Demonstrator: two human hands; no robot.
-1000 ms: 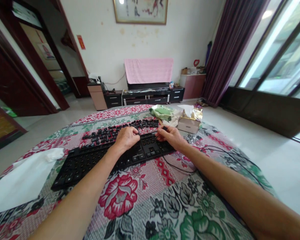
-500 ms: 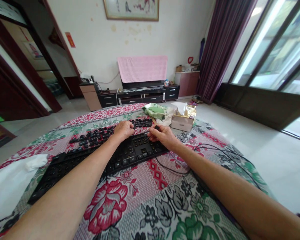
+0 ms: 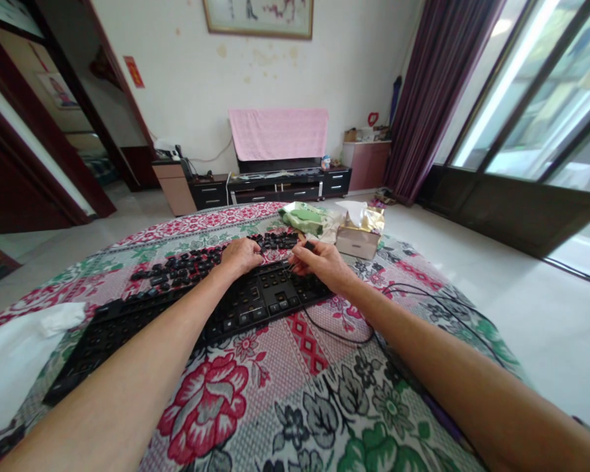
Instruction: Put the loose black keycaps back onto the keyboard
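Observation:
A black keyboard [image 3: 246,295] lies across the table with many of its keycaps off and bare switch sockets showing. My right hand [image 3: 319,263] is closed over its right end, gripping a keycap puller [image 3: 309,246]; the black handle shows above the thumb and thin wires reach down toward the keys. Just left of it, my left hand [image 3: 240,255] is held at the keyboard's far edge with thumb and fingers pinched together. Whatever sits in that pinch is too small to make out. Loose black keycaps [image 3: 177,267] lie in rows behind the keyboard.
A flowered tablecloth [image 3: 295,367] covers the table. Behind my right hand are a tissue box [image 3: 360,240] and a green plastic packet [image 3: 302,217]. A black cable [image 3: 344,339] runs off to the right. White cloth [image 3: 24,354] lies at the left.
The view has shifted slightly. Both hands stay in nearly the same place over the keyboard, still closed.

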